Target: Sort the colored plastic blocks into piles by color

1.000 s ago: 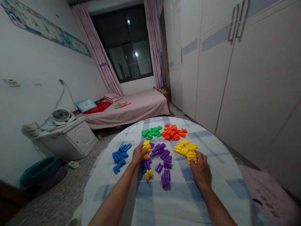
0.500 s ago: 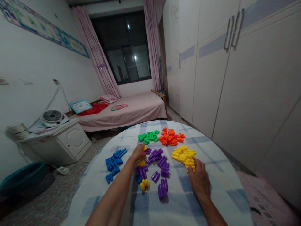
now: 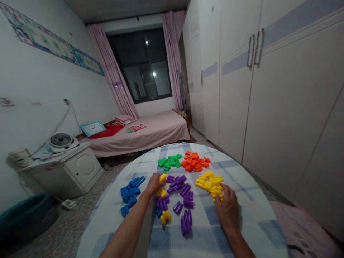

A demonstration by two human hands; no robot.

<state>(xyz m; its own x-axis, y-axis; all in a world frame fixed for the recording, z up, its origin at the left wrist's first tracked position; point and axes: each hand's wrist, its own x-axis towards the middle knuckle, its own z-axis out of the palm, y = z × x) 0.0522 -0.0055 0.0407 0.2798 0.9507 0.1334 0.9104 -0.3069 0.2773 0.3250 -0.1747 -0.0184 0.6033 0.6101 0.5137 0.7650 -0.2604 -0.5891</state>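
Observation:
My left hand [image 3: 154, 184] reaches to the middle of the table, its fingers closed on a yellow plastic toy piece [image 3: 162, 177]. Just below it, a column of yellow, purple and blue pieces [image 3: 162, 203] runs toward me, partly behind my wrist. Loose purple pieces [image 3: 177, 183] lie to its right. My right hand [image 3: 228, 205] rests at the near right end of the yellow pile [image 3: 209, 180], thumb and fingers curled around yellow pieces there. Its fingertips are partly hidden, and how many pieces it grips is unclear.
Blue pieces [image 3: 130, 193] lie left of my left forearm. Green pieces [image 3: 170, 162] and orange pieces [image 3: 194, 162] form piles toward the far edge. All sit on a round table with a checked cloth [image 3: 206, 229]. A bed [image 3: 158, 123] stands beyond, wardrobes [image 3: 290, 118] on the right.
My left hand has drawn slightly left and toward me with the yellow piece, away from a small purple piece. My right hand stays at the yellow pile. The camera view has tilted up a little.

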